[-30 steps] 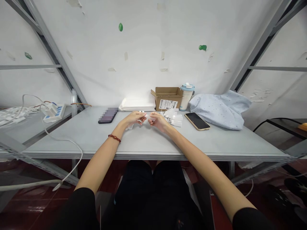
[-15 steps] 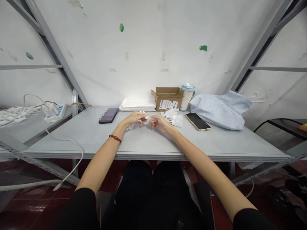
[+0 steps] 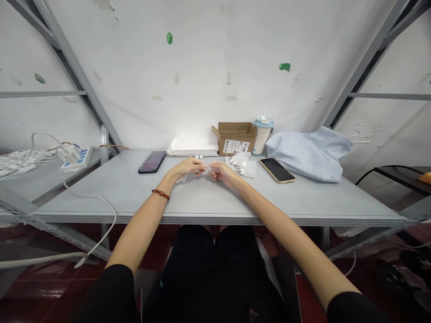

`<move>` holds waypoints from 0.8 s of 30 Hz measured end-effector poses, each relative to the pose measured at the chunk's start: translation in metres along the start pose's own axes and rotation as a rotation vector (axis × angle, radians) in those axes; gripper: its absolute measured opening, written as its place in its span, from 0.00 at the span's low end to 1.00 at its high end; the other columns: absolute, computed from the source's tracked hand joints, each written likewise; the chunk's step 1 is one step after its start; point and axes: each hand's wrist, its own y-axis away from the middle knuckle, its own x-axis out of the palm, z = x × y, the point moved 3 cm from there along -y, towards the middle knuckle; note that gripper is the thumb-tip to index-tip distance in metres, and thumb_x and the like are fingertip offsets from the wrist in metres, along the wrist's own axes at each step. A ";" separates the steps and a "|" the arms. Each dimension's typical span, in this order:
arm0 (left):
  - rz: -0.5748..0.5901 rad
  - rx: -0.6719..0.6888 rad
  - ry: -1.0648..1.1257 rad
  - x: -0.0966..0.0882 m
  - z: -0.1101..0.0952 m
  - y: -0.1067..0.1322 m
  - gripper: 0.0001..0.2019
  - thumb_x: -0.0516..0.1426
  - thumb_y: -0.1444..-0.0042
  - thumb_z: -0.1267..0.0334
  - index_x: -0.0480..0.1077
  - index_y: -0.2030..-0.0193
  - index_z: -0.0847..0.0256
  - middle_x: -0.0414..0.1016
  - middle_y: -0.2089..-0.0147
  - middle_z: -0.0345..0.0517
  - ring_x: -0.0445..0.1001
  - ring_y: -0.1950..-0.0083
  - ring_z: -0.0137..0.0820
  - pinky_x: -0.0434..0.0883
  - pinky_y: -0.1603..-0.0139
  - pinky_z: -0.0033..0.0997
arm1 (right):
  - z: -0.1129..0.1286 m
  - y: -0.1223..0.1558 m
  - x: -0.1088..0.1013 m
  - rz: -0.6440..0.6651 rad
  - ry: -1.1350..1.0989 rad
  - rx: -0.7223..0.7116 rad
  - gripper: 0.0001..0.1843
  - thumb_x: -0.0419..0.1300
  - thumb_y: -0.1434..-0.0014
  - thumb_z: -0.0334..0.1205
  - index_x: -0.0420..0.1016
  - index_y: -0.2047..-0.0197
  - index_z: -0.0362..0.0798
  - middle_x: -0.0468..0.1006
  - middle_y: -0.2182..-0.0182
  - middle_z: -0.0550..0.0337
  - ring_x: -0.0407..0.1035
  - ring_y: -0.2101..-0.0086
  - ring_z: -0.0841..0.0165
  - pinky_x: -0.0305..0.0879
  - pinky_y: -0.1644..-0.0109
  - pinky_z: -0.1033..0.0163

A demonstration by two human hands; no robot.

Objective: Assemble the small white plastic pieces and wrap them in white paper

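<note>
My left hand (image 3: 191, 167), with a beaded bracelet at the wrist, is pinched closed above the table. A tiny pale bit shows at its fingertips, too small to name. Facing it, my right hand (image 3: 222, 172) is closed on a small translucent white piece (image 3: 213, 168), mostly covered by the thumb and fingers. A narrow gap parts the fingertips of both hands. Behind my left hand lie small white round-ended pieces (image 3: 199, 157), and a translucent scrap (image 3: 182, 179) sits under it. To the right of my right hand is a pile of white translucent pieces (image 3: 247, 172).
At the back stand a stack of white trays (image 3: 192, 148), an open cardboard box (image 3: 232, 146) and a lidded cup (image 3: 261, 141). Phones lie left (image 3: 152, 162) and right (image 3: 276, 170). A pale blue cloth (image 3: 306, 154) is at right; a power strip (image 3: 79, 159) is at left.
My hands have drawn slightly apart at the fingertips. The white piece that spanned them shows less now. The view has shifted very slightly; the other things lie as before.
</note>
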 end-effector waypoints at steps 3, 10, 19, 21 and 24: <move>-0.015 -0.001 0.009 0.000 -0.002 0.001 0.16 0.68 0.58 0.52 0.76 0.71 0.64 0.72 0.69 0.47 0.69 0.63 0.32 0.68 0.63 0.33 | 0.000 0.000 0.000 0.000 -0.002 0.001 0.11 0.59 0.49 0.41 0.58 0.72 0.50 0.61 0.84 0.68 0.53 0.81 0.75 0.54 0.74 0.67; -0.023 -0.056 0.040 0.005 -0.005 0.003 0.21 0.66 0.56 0.45 0.73 0.74 0.65 0.71 0.70 0.49 0.69 0.67 0.31 0.67 0.67 0.33 | 0.003 0.003 0.001 0.027 0.007 -0.048 0.11 0.59 0.47 0.44 0.61 0.73 0.49 0.62 0.83 0.67 0.53 0.81 0.75 0.54 0.75 0.67; -0.145 -0.103 0.067 0.004 -0.008 0.003 0.22 0.66 0.55 0.46 0.70 0.77 0.65 0.69 0.75 0.44 0.66 0.73 0.27 0.65 0.70 0.30 | 0.001 0.001 -0.001 -0.115 0.148 -0.113 0.16 0.66 0.51 0.48 0.64 0.69 0.49 0.69 0.78 0.66 0.60 0.77 0.74 0.57 0.75 0.68; -0.187 -0.113 0.070 0.004 -0.008 0.002 0.22 0.66 0.56 0.45 0.69 0.78 0.65 0.68 0.76 0.44 0.65 0.74 0.26 0.65 0.70 0.30 | 0.001 -0.001 -0.002 -0.145 0.190 -0.152 0.17 0.67 0.52 0.47 0.66 0.67 0.48 0.70 0.77 0.66 0.61 0.77 0.74 0.57 0.75 0.67; -0.202 -0.112 0.073 0.003 -0.007 0.001 0.22 0.65 0.55 0.46 0.69 0.79 0.65 0.69 0.75 0.45 0.65 0.73 0.26 0.64 0.70 0.30 | 0.002 -0.001 -0.003 -0.159 0.230 -0.187 0.14 0.65 0.50 0.46 0.68 0.66 0.46 0.71 0.76 0.65 0.61 0.77 0.75 0.58 0.75 0.67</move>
